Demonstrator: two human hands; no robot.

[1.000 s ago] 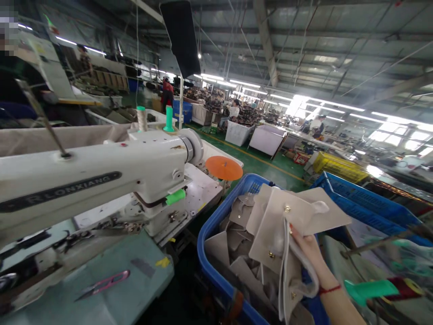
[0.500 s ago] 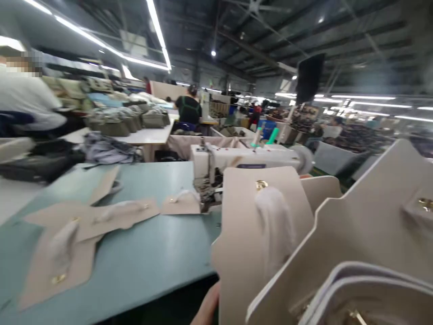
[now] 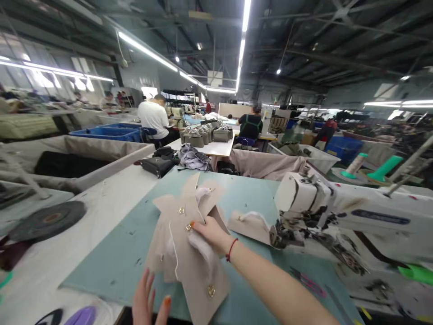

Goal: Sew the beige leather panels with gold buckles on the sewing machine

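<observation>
My right hand grips a beige bag panel at its edge, thumb beside a gold-coloured metal fitting. A padded handle, wrapped in white, runs down this panel to a second fitting. More beige panels overlap beneath and behind it on the blue-green tabletop. Near the front edge, left of the held panel, my left hand has its fingers apart and holds nothing. Another panel with a wrapped handle lies by the sewing machine.
Pink-handled scissors lie right of my forearm. A dark round disc rests on the white table at left. Fabric-lined bins and stacked bags stand farther back. Two people sit at work beyond the table.
My view has swung left. The panels that filled the right foreground are now on the tabletop with the others. Both hands show, the right gripping a panel.
</observation>
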